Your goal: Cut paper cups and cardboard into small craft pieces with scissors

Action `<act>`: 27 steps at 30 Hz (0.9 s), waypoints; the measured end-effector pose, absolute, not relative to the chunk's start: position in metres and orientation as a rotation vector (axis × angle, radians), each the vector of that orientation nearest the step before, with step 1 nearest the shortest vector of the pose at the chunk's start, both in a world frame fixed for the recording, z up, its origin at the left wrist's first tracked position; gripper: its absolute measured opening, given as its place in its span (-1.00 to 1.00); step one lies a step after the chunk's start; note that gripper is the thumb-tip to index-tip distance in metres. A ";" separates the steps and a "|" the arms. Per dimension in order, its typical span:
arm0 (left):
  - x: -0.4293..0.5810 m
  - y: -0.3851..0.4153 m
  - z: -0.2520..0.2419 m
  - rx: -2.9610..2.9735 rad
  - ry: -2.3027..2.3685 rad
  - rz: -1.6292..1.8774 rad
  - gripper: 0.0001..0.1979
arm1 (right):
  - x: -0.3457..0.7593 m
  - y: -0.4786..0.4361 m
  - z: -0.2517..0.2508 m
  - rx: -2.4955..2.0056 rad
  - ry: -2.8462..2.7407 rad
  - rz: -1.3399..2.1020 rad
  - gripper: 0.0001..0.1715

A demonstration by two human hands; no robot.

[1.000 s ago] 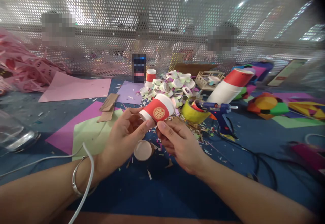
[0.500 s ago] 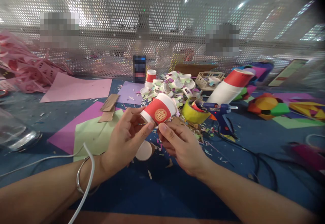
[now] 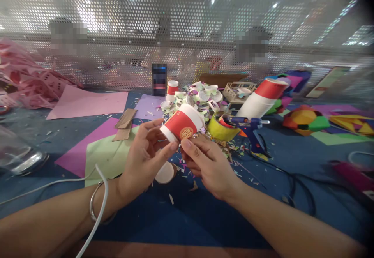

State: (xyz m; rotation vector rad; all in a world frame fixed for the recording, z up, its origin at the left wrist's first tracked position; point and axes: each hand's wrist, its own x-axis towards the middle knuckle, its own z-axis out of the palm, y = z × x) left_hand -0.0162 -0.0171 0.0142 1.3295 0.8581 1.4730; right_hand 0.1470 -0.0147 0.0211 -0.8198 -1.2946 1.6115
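Note:
A small red and white paper cup (image 3: pixel 183 123) with a gold emblem lies tilted between my two hands above the blue table (image 3: pixel 187 219). My left hand (image 3: pixel 143 160) pinches its bottom end with thumb and fingers. My right hand (image 3: pixel 206 164) grips the cup from underneath, thumb against the red band. Below the hands a second small cup (image 3: pixel 165 172) lies on its side among paper scraps.
A blue glue gun (image 3: pixel 249 127) and a yellow tape roll (image 3: pixel 222 128) lie just right of the cup. Behind stand a pile of cut cup pieces (image 3: pixel 200 96), a large red and white cup (image 3: pixel 261 98), coloured paper sheets (image 3: pixel 102 149) and a perforated screen (image 3: pixel 187 36). A glass jar (image 3: pixel 14 149) lies at the left.
The cup has turned a little in my hands, so the gold emblem now faces lower. Both hands stay in almost the same place.

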 end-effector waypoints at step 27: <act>-0.022 -0.017 0.009 1.694 0.884 1.540 -0.61 | 0.147 -0.016 0.018 -0.868 -1.267 1.622 -0.51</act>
